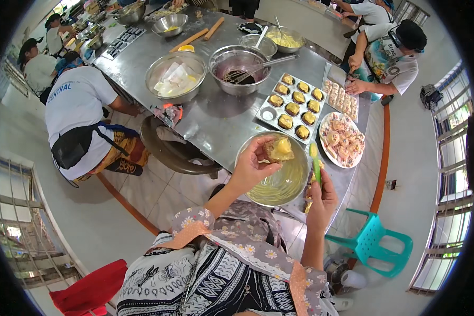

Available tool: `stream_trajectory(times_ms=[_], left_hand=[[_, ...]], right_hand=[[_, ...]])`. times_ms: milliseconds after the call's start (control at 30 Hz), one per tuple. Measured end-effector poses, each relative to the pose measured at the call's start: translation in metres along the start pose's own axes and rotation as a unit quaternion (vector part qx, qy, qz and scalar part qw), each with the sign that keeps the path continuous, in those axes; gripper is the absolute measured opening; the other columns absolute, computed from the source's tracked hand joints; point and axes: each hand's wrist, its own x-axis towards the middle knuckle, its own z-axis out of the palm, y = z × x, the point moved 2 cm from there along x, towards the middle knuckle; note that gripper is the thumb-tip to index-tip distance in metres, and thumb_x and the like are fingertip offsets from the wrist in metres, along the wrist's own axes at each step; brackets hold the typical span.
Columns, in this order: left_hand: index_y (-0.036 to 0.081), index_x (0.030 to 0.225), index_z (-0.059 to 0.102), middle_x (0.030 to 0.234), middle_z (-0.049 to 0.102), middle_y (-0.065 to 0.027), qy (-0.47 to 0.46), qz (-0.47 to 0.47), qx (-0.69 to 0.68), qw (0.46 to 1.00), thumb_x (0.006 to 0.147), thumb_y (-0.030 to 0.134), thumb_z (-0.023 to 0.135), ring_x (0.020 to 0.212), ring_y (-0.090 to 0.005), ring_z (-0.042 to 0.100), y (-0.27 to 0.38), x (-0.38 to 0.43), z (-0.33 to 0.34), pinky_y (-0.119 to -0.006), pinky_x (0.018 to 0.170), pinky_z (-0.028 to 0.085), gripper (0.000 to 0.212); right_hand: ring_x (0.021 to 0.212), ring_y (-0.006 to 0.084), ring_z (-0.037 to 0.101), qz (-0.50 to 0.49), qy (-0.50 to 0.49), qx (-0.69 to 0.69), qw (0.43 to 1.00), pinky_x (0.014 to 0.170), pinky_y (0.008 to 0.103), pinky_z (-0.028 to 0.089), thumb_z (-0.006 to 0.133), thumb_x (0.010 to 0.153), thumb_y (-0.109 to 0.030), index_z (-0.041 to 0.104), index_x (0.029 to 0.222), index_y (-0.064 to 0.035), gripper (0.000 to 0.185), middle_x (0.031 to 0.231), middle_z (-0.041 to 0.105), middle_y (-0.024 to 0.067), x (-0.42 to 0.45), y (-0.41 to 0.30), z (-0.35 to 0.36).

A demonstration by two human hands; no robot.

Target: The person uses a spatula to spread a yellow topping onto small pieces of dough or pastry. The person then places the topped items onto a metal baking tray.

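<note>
My left hand (252,160) holds a small cupcake (278,149) topped with yellow spread, raised over a steel mixing bowl (286,185). Streaks of yellow cream coat the bowl's inside. In my right hand (322,197) is a green-handled spreader (316,166), its tip smeared with yellow, upright beside the bowl's right rim. Beyond the bowl lies a metal muffin tin (290,94) with several yellow-topped cupcakes; one cup at its left holds none. To the right sits a white oval plate (322,130) of sprinkled pastries. More yellow-topped pieces show partly behind my right hand.
On the steel table (207,126) stand a bowl of papers (175,77) and a bowl with a whisk (243,75) and dark mixture. Rolling pins (214,28) lie farther back. A co-worker (395,55) handles a tray of rolls (341,98); another (81,106) bends at left. A green plastic chair (373,241) stands right.
</note>
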Motion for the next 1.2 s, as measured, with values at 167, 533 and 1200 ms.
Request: stream_trajectory(times_ms=[167,533,1200], left_hand=[[0.003,0.125,0.037,0.116,0.049,-0.0089,0.03,0.023,0.031,0.999,0.073,-0.007,0.065,0.104,-0.0164,0.053,-0.001,0.0,-0.003,-0.028,0.087,0.047,0.06],[0.001,0.122,0.04,0.11,0.054,-0.0085,0.004,0.036,0.089,0.995,0.072,-0.003,0.066,0.1,-0.0147,0.055,0.015,0.015,-0.006,-0.027,0.083,0.05,0.057],[-0.001,0.118,0.044,0.099,0.059,-0.0099,-0.048,0.026,0.118,0.991,0.071,-0.002,0.067,0.09,-0.0141,0.06,0.031,0.032,-0.032,-0.027,0.078,0.052,0.053]], right_hand=[[0.086,0.0078,0.053,-0.034,-0.012,-0.119,0.992,0.07,0.0198,0.042,0.059,0.081,-0.002,0.056,0.115,-0.0005,0.035,0.1,0.059,0.0035,-0.007,-0.01,0.009],[0.085,0.0071,0.053,-0.085,-0.017,-0.189,0.978,0.07,0.019,0.042,0.059,0.081,-0.001,0.058,0.111,0.0011,0.03,0.099,0.059,0.003,0.003,-0.019,0.031],[0.063,0.012,0.046,-0.097,-0.007,-0.224,0.97,0.055,0.0239,0.035,0.062,0.076,0.0,0.06,0.106,0.0,0.03,0.073,0.052,0.0053,0.012,-0.034,0.082]])
